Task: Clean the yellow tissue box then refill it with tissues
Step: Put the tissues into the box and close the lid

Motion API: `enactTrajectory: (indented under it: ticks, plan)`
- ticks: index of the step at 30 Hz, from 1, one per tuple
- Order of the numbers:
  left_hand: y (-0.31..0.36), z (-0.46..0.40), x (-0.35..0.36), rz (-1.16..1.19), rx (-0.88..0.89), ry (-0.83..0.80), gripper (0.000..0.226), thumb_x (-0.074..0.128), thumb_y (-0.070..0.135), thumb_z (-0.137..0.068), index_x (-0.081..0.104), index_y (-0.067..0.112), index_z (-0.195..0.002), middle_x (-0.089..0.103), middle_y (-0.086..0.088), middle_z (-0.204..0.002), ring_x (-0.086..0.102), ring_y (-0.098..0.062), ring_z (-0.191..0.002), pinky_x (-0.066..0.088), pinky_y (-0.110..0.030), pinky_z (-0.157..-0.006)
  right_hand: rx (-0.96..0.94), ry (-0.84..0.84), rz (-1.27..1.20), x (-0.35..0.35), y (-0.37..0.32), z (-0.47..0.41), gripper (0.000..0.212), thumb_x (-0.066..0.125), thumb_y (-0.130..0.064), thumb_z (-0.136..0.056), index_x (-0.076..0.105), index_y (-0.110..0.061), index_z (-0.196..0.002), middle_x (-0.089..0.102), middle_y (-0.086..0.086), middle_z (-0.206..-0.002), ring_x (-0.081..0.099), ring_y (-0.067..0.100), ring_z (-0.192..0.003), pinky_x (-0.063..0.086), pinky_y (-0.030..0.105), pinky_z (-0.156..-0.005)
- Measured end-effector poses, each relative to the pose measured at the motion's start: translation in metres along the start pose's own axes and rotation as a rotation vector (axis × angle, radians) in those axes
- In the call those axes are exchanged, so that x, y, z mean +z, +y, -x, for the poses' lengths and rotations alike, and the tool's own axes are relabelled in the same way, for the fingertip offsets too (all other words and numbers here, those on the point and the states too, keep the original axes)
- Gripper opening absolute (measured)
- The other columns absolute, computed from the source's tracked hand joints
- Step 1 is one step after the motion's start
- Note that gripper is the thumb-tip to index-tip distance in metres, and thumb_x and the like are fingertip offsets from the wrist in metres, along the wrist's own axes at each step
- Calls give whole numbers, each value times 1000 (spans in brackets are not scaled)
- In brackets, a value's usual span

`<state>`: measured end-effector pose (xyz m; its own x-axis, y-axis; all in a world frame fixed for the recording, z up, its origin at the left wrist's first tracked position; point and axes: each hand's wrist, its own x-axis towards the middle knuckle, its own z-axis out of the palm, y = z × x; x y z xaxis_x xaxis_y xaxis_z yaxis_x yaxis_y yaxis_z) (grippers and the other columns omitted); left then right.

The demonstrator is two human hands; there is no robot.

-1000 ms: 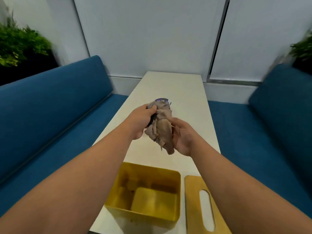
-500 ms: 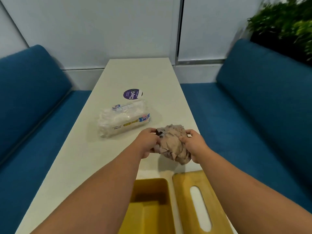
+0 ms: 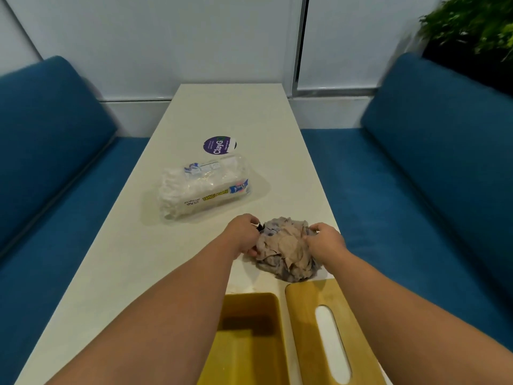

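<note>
Left hand [image 3: 242,237] and right hand [image 3: 325,240] both grip the crumpled cloth [image 3: 286,250] on the table [image 3: 133,262].

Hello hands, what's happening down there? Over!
Both hands, left and right, gripping rag on table. Box open, empty; lid beside it. Nothing blocking.

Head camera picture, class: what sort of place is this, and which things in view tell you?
Probably a booth seat in a cafe or office lounge: blue upholstered benches flank a long white table, a round branded sticker sits on it, and a planter of greenery stands behind one bench.
</note>
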<state>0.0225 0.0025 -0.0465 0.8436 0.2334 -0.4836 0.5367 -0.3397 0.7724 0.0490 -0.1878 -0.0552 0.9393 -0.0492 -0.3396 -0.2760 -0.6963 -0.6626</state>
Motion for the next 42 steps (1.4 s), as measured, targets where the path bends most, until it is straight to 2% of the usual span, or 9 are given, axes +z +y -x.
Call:
enactTrajectory:
  ticks: [4,13,20,23,26,29,32,35,42]
  plan:
    - [4,12,-16,-13,21,21,33,55,6,-93,56,11,-125,60,-13,-114,64,-27,-81,58,-34,-63,-37,84,178,-13,-20,2,45,54,-32,-92,50,-22,-136,53,10,-128,46,29,-115,49,39,-83]
    - [-8,57,-128,148,106,351,10,61,20,-93,64,14,-101,67,-8,-101,62,-21,-75,54,-34,-63,-403,-42,-74,16,-128,9,46,57,-37,-95,51,-16,-135,53,9,-134,52,23,-115,42,32,-89]
    - [-60,17,-205,148,12,394,17,62,32,-94,64,15,-95,67,-9,-102,64,-27,-91,57,-43,-84,-253,-17,-232,65,-176,-40,62,57,-41,-95,39,-10,-145,46,13,-144,47,30,-128,40,38,-100]
    - [-69,-16,-217,191,-19,364,31,63,47,-90,60,16,-94,61,-3,-95,61,-24,-94,53,-47,-94,-128,2,-317,86,-181,-63,70,54,-45,-95,29,-10,-150,38,12,-150,40,31,-135,37,40,-104]
    - [-66,-46,-223,331,-116,305,80,66,74,-71,59,6,-113,61,-10,-92,63,-32,-103,52,-38,-82,-65,16,-378,103,-181,-82,69,53,-49,-94,34,-9,-147,46,11,-142,44,31,-129,38,42,-105]
    - [-62,-69,-221,395,-143,176,109,68,90,-41,64,-2,-99,62,-10,-60,71,-35,-77,59,-40,-77,-50,55,-385,116,-180,-95,48,58,-49,-91,53,-9,-118,57,7,-111,54,28,-106,46,44,-96]
    - [-55,-80,-213,396,-141,162,87,75,80,-49,61,3,-86,58,-8,-60,66,-33,-61,58,-33,-64,-61,150,-315,127,-177,-103,26,56,-37,-95,54,-11,-92,59,5,-93,56,28,-93,47,38,-81]
    - [-53,-88,-207,445,-139,184,60,79,62,-68,59,10,-91,59,-4,-72,58,-21,-55,40,-18,-38,-34,226,-300,130,-175,-105,19,48,-27,-99,55,-10,-94,58,7,-93,52,27,-87,41,33,-74]
    - [-57,-96,-201,536,-157,159,53,86,43,-70,63,4,-97,69,-10,-84,63,-25,-64,44,-23,-48,36,263,-275,128,-170,-107,21,37,-26,-103,49,-10,-97,52,11,-98,49,28,-88,38,33,-74]
